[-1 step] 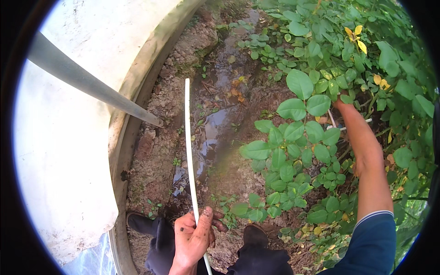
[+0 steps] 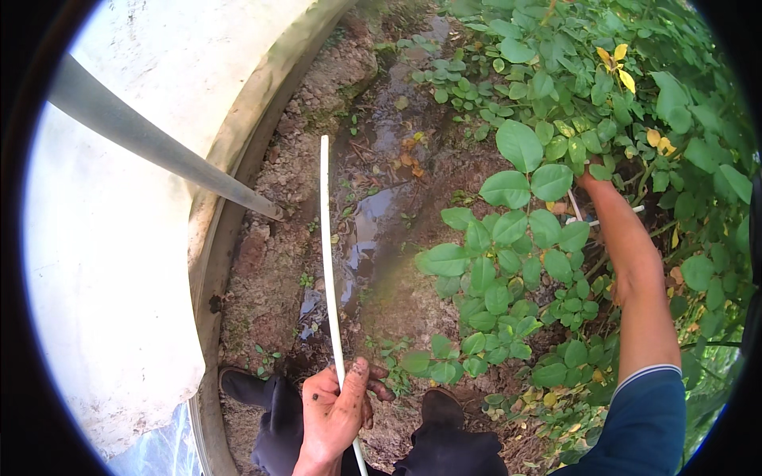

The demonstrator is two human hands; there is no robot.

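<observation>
A long, thin white plastic tube (image 2: pixel 328 246) runs upward over the muddy ground, its far end free. My left hand (image 2: pixel 333 408), soiled with mud, is closed around its lower part, the thumb pressed against the fingers. My right arm stretches forward into the leafy bushes (image 2: pixel 516 230). Leaves cover most of my right hand (image 2: pixel 589 176), so its fingers cannot be made out. Close beside that hand and wrist, a short thin white stick-like piece (image 2: pixel 575 206) and another narrow white tube end (image 2: pixel 637 209) show among the stems.
A grey metal pole (image 2: pixel 175 151) slants down to the soil at the left, in front of white sheeting (image 2: pixel 111 270) with a curved border (image 2: pixel 208 262). A wet channel (image 2: pixel 367 230) with puddled water runs through the middle. My dark shoes (image 2: pixel 442 408) stand on the mud.
</observation>
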